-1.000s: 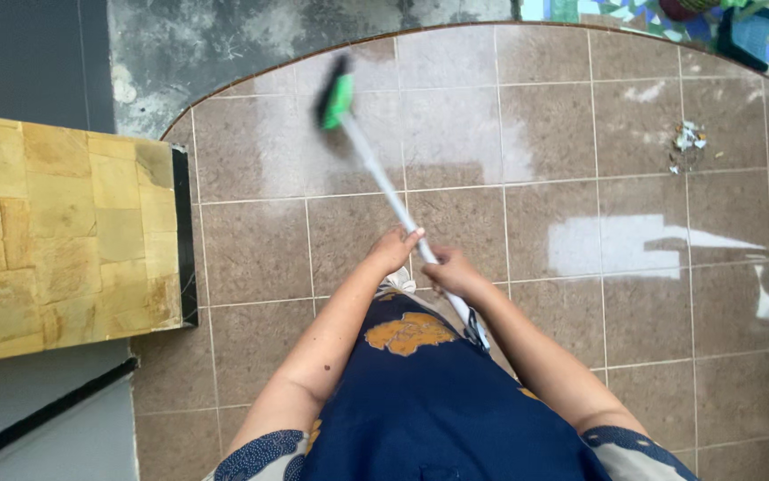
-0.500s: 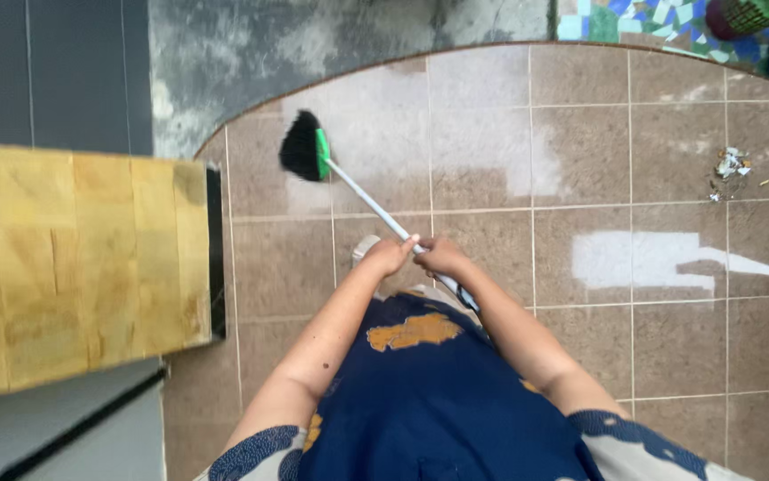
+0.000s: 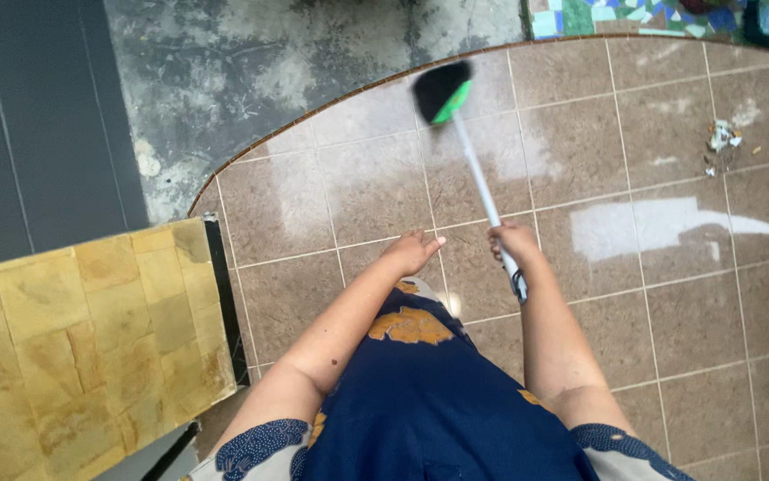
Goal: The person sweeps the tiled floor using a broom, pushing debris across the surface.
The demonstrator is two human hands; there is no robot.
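Spanning most of view: brown tiled floor (image 3: 384,196), glossy w/ pale patches. Yellow stone block (image 3: 81,347) at left, well apart from broom. Broom (image 3: 482,187): white pole, green collar, black bristles (image 3: 439,87) blurred nr curved tile edge. Right hand (image 3: 513,242) grip closed on pole; left hand (image 3: 413,251) open, off pole. Risk: one-handed hold may let head wobble, miss debris pile (image 3: 721,142) far right.

Broom (image 3: 455,111): black bristles, bright green collar, pale grey-white handle. Floor tiles (image 3: 366,191): glossy mottled brown, light grout lines. Dress (image 3: 420,392): navy blue, orange-gold patches; sleeves dotted blue-white. Stone block (image 3: 90,338): yellow-ochre slabs, black edge. Concrete (image 3: 251,80): blotchy grey. Mosaic (image 3: 607,16): blue, green, white pieces. Litter (image 3: 721,142): whitish scraps.
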